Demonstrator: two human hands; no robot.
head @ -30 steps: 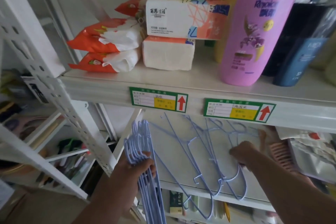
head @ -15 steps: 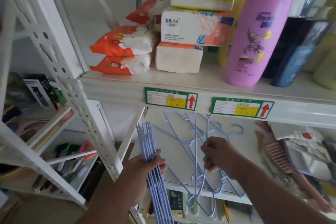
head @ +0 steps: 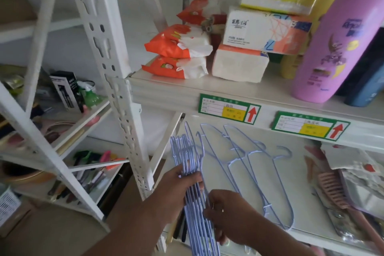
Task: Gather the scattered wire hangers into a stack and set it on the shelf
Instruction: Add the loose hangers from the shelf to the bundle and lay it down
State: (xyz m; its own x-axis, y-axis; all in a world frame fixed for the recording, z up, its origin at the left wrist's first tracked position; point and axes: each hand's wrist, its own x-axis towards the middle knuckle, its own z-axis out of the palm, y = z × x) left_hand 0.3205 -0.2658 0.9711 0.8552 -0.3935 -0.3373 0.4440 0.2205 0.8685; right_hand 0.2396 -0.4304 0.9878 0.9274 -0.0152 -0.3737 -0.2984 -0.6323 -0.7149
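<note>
Hangers (head: 259,174) lie loose on the white shelf (head: 307,222); both hands, left hand (head: 176,191) and right hand (head: 226,214), grip the stack (head: 195,203).

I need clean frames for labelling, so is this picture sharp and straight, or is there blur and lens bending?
Head view: soft, even light; white perforated rack post bows from wide-angle distortion; pale blue wire hangers sharp; pink comb at right edge smeared.

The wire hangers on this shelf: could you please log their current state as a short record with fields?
bundle: blue hanger stack gripped in left hand
right hand: fingers at the stack's right edge
loose hangers: several lying flat and overlapping on the lower shelf
right of hangers: pink comb
task status: gathering unfinished
</note>
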